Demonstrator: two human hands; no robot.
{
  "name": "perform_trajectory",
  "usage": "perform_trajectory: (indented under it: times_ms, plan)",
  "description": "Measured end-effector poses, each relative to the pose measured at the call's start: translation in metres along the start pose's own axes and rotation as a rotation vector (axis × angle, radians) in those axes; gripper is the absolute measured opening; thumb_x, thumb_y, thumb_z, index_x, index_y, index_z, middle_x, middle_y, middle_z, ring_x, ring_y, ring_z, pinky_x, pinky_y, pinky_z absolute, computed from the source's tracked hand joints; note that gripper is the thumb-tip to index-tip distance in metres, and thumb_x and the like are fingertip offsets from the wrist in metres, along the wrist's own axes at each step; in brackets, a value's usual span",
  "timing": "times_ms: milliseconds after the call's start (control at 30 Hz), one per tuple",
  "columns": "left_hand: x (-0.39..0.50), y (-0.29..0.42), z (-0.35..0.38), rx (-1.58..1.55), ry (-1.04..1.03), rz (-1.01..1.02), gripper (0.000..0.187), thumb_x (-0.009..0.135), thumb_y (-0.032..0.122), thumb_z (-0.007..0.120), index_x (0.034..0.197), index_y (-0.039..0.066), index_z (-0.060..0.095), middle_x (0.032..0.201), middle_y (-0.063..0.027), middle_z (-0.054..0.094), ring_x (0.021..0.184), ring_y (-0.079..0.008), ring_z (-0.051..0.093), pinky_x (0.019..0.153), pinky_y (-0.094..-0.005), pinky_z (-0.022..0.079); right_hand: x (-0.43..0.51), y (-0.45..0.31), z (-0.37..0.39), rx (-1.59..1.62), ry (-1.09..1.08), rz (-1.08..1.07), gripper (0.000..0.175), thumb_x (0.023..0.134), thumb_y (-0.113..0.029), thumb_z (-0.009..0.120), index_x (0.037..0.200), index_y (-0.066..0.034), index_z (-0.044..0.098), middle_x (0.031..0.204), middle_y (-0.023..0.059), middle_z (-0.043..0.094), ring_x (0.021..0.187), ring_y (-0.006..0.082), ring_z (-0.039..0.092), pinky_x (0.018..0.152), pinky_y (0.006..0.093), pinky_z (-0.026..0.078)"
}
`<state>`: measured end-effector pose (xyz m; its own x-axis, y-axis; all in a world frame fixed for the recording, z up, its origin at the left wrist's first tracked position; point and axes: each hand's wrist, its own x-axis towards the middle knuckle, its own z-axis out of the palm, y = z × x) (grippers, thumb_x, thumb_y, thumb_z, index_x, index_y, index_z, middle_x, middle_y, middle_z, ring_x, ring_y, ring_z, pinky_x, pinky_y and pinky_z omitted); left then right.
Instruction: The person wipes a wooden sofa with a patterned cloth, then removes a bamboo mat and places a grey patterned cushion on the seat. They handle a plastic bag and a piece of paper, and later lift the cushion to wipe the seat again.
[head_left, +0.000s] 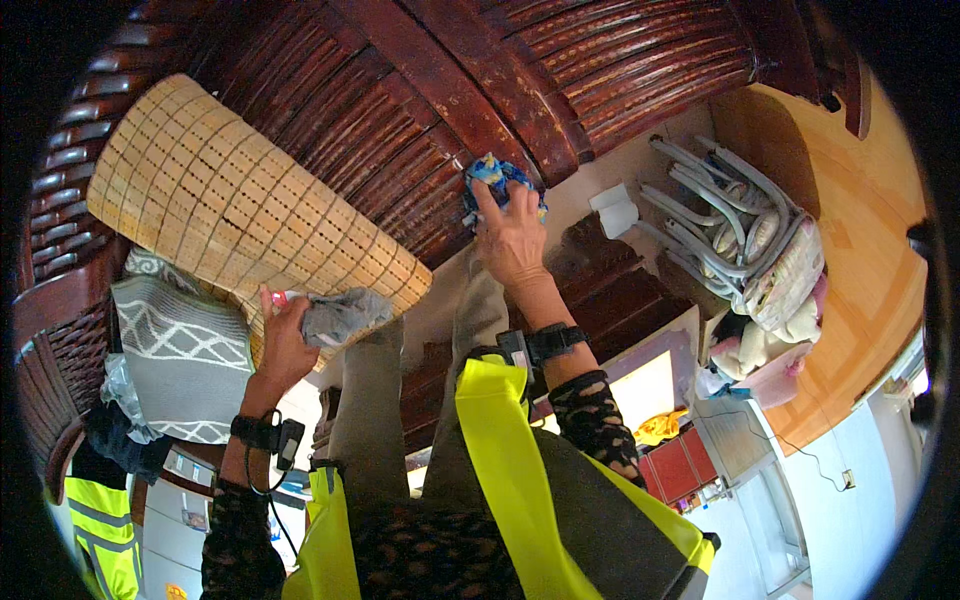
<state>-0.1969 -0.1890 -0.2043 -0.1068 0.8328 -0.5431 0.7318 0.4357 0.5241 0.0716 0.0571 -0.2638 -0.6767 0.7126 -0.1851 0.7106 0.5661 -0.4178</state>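
Note:
My right hand (512, 236) presses a crumpled blue patterned cloth (491, 174) onto the edge of a slatted dark-red wooden bench seat (420, 161). Lower and to the left, my left hand (286, 341) holds a grey crumpled cloth (349, 315) with a small red-and-white item (279, 298) by the fingers. That hand is against a rolled or folded mat of bamboo tiles (240, 195), which lies slantwise over the left part of the bench. Its far side is hidden by its own curve.
A grey patterned cushion (180, 360) rests left of the mat. Stacked metal-legged stools (720, 217) stand to the right by an orange-brown wooden panel (862, 262), above a box of fabrics (772, 367). A white paper (615, 210) lies near the stools. A high-visibility vest (101, 525) is at lower left.

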Motion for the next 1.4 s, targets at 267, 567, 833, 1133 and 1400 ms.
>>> perform_trajectory:
  times_ms: [267, 567, 833, 1133, 1400]
  plan:
    - [0.003, -0.001, -0.004, 0.003, -0.097, -0.077, 0.049, 0.062, 0.006, 0.072, 0.106, 0.003, 0.052, 0.096, -0.0214, 0.059, 0.114, -0.0512, 0.04, 0.113, -0.0585, 0.012, -0.023, 0.014, -0.03, 0.151, -0.02, 0.183, 0.06, 0.075, -0.001, 0.066, 0.131, -0.0185, 0.056, 0.118, 0.0217, 0.049, 0.103, 0.0403, 0.05, 0.08, 0.0464, 0.048]
    - [-0.001, 0.001, -0.004, 0.03, -0.189, -0.203, 0.052, 0.062, 0.006, 0.074, 0.109, 0.005, 0.053, 0.102, -0.0209, 0.061, 0.125, -0.056, 0.033, 0.113, -0.0581, 0.014, -0.029, 0.061, 0.008, 0.197, 0.07, 0.355, 0.048, 0.085, -0.01, 0.063, 0.132, -0.0162, 0.056, 0.124, 0.026, 0.049, 0.111, 0.0446, 0.051, 0.092, 0.0463, 0.045]
    - [0.001, 0.0, -0.001, 0.026, -0.072, -0.122, 0.054, 0.06, 0.003, 0.071, 0.111, 0.003, 0.055, 0.106, -0.0211, 0.059, 0.127, -0.0552, 0.032, 0.114, -0.0561, 0.016, -0.042, 0.056, -0.007, 0.311, 0.196, 0.237, 0.063, 0.072, -0.001, 0.067, 0.133, -0.0152, 0.055, 0.113, 0.0257, 0.051, 0.106, 0.0447, 0.05, 0.09, 0.0465, 0.044]
    - [0.004, -0.004, 0.001, 0.02, -0.019, -0.025, 0.039, 0.06, 0.007, 0.067, 0.096, 0.001, 0.051, 0.085, -0.0184, 0.06, 0.091, -0.0412, 0.058, 0.114, -0.0618, 0.0, -0.025, 0.067, -0.008, 0.26, 0.167, 0.218, 0.061, 0.074, 0.0, 0.068, 0.131, -0.0187, 0.056, 0.12, 0.0228, 0.049, 0.107, 0.0408, 0.049, 0.089, 0.0475, 0.044]
    - [0.0, -0.01, 0.009, 0.095, 0.019, -0.021, 0.047, 0.055, 0.003, 0.065, 0.1, 0.002, 0.051, 0.088, -0.0186, 0.06, 0.093, -0.0418, 0.058, 0.115, -0.0598, 0.001, 0.004, 0.058, 0.004, 0.376, 0.354, 0.267, 0.056, 0.075, 0.001, 0.066, 0.129, -0.0153, 0.058, 0.119, 0.0227, 0.049, 0.109, 0.0408, 0.048, 0.093, 0.0459, 0.042]
